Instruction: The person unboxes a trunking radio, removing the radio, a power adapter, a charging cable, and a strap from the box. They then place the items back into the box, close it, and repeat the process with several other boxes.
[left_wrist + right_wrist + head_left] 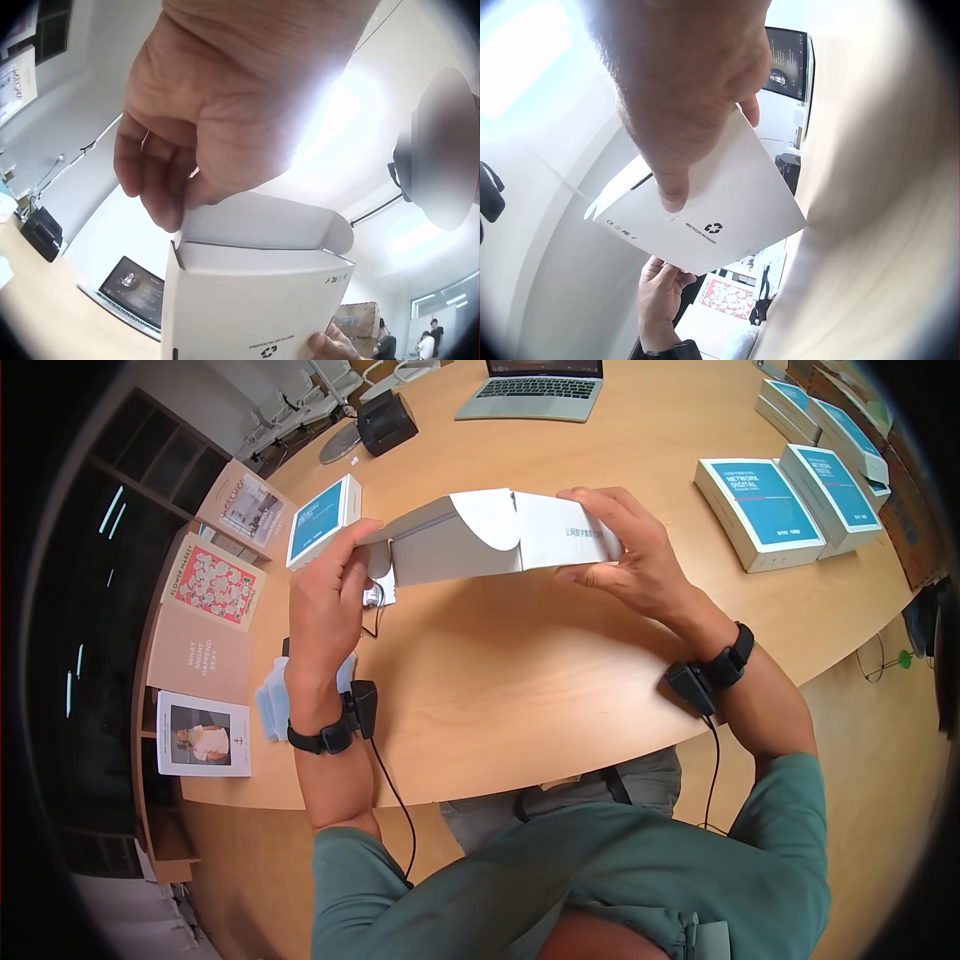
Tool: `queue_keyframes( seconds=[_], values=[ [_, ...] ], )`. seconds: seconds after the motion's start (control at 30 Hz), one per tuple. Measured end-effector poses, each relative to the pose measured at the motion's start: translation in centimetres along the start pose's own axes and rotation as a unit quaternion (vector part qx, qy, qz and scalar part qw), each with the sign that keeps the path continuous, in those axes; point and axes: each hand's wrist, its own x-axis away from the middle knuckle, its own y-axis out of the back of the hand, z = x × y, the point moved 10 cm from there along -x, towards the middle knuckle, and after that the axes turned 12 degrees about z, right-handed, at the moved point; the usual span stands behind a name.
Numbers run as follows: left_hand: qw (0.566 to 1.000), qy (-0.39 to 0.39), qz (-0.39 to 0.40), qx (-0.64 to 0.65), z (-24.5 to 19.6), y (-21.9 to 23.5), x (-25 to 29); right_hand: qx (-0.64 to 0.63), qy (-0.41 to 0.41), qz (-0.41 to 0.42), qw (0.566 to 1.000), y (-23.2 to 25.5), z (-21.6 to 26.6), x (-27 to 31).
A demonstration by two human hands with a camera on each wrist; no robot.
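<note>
Above the table, both hands hold a white cardboard box [565, 532] with small printing on its sides. At its left end the left hand [328, 595] pinches the edge of a raised flap [255, 221] between thumb and fingers. The other end is gripped by the right hand [640, 555], its thumb along the near side. A recycling mark shows on the box [735, 187] in the right wrist view, with the right thumb pressed flat close to it. The inside of the box is mostly hidden.
Blue-and-white boxes [765, 510] stand in stacks at the right, and another blue-fronted box [325, 520] is behind the left hand. An open laptop [530, 400] is at the back. Books [205, 650] line the left edge, near a light-blue cloth [270, 700]. Cables hang from both wrists.
</note>
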Motion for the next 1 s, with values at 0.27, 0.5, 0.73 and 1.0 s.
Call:
queue_keyframes(
  seconds=[0.27,0.5,0.73,1.0],
  values=[
    [0.997,-0.008,0.068,-0.039,-0.1,-2.2,-0.6,-0.008,-0.051,-0.015,0.999,0.4,-1.6,0.5],
    [0.984,-0.142,0.049,-0.095,-4.0,-3.4,-0.2,-0.027,-0.067,-0.015,0.997,0.4,-2.1,0.4],
    [0.906,-0.385,-0.086,-0.155,-14.5,-2.3,5.2,0.032,0.039,0.034,0.998,-0.6,1.9,0.0],
    [0.914,-0.373,-0.111,-0.116,-13.9,-1.8,5.7,0.018,0.048,0.050,0.997,-1.1,2.4,0.0]
  ],
)
